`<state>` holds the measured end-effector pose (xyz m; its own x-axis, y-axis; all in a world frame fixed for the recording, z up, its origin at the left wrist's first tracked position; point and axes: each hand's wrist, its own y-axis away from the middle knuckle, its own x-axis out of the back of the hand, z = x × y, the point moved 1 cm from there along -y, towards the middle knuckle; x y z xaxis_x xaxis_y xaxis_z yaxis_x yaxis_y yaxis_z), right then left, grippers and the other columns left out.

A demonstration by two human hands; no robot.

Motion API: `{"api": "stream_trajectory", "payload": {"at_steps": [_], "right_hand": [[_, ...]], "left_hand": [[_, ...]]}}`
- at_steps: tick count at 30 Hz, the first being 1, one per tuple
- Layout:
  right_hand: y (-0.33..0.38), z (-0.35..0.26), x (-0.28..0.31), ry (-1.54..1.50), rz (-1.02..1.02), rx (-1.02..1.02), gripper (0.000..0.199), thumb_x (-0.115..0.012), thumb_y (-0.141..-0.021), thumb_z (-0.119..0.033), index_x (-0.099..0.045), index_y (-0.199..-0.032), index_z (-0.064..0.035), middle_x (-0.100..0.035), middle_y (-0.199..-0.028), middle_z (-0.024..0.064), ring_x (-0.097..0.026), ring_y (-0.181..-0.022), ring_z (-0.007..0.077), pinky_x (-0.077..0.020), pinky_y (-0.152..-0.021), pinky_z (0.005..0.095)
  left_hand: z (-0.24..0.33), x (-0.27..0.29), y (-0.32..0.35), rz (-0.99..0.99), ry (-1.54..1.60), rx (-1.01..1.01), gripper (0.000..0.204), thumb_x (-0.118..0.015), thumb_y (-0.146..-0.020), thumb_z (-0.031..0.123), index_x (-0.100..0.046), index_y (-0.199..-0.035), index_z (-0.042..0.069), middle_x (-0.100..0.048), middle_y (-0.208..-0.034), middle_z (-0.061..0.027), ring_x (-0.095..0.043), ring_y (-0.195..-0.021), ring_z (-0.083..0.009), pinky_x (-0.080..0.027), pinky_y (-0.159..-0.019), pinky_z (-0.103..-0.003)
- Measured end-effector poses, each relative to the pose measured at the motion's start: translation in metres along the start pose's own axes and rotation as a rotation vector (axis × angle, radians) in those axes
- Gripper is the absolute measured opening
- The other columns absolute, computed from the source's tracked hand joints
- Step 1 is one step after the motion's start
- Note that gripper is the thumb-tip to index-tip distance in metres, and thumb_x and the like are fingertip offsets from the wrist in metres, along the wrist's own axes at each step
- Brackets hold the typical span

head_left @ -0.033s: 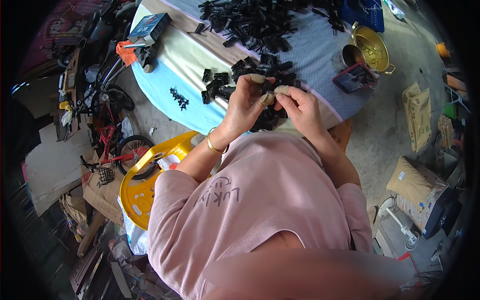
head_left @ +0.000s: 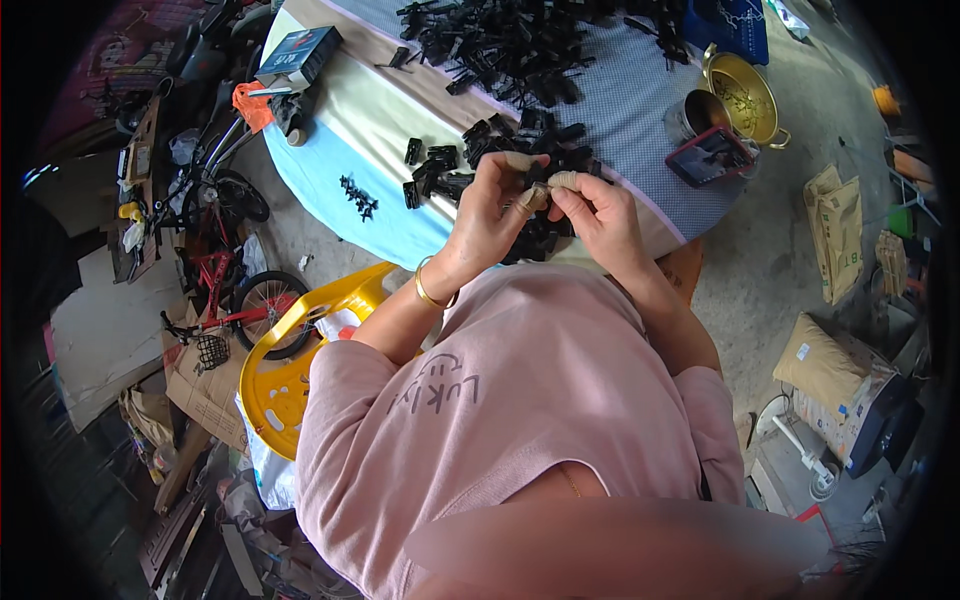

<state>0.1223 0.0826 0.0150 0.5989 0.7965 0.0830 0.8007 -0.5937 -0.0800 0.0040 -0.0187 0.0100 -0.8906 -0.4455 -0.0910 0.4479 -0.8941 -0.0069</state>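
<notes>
My left hand [head_left: 487, 213] is closed in a pinch, with finger coverings on the thumb and index finger. Between its fingertips shows a small black plastic part [head_left: 536, 178], mostly hidden by the fingers. My right hand [head_left: 601, 212] meets it from the right, its covered index finger and thumb pinched at the same spot; whatever lies in that pinch is too small to make out. Around and beneath both hands lie loose black plastic pieces [head_left: 432, 168] on the cloth-covered table [head_left: 390, 120]. A short row of small black parts [head_left: 358, 197] sits apart to the left.
A large heap of black parts [head_left: 500, 45] covers the far side. At right stand a gold two-handled pot [head_left: 768, 110], a metal cup [head_left: 697, 112] and a propped phone [head_left: 708, 157]; a blue basket [head_left: 728, 30] is behind. A box [head_left: 298, 58] stands far left, a yellow chair [head_left: 262, 385] nearer.
</notes>
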Motion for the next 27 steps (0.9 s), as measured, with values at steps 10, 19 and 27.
{"api": "stream_trajectory", "payload": {"at_steps": [10,19,27], "right_hand": [[0.000,-0.006,0.000,0.103,0.009,0.054,0.010,-0.054,-0.085,-0.007,-0.061,-0.088,0.0006,-0.059,-0.063,0.0016,-0.046,-0.051,0.0042,-0.0365,-0.045,0.0189],[0.002,0.003,0.000,0.071,-0.089,-0.164,0.014,-0.054,-0.085,-0.011,-0.061,-0.087,0.0009,-0.062,-0.064,0.0085,-0.058,-0.052,0.0101,-0.0442,-0.047,0.0231],[0.009,0.018,-0.001,-0.056,-0.207,-0.413,0.015,-0.057,-0.084,-0.015,-0.061,-0.089,-0.0010,-0.060,-0.063,0.0026,-0.049,-0.049,0.0045,-0.0396,-0.043,0.0206]], "left_hand": [[0.008,-0.001,0.006,-0.014,-0.250,0.029,0.026,-0.051,-0.085,-0.004,-0.046,-0.110,-0.005,-0.055,-0.109,-0.0112,-0.056,-0.092,-0.0124,-0.047,-0.082,-0.025],[0.002,0.001,0.004,0.096,-0.430,-0.257,0.022,-0.063,-0.073,-0.004,-0.057,-0.095,-0.001,-0.061,-0.098,-0.0149,-0.061,-0.087,-0.0220,-0.049,-0.075,-0.027],[-0.007,0.004,0.011,0.013,-0.302,-0.120,0.026,-0.060,-0.078,-0.002,-0.051,-0.102,0.000,-0.059,-0.101,-0.0139,-0.061,-0.089,-0.0213,-0.049,-0.076,-0.028]]}}
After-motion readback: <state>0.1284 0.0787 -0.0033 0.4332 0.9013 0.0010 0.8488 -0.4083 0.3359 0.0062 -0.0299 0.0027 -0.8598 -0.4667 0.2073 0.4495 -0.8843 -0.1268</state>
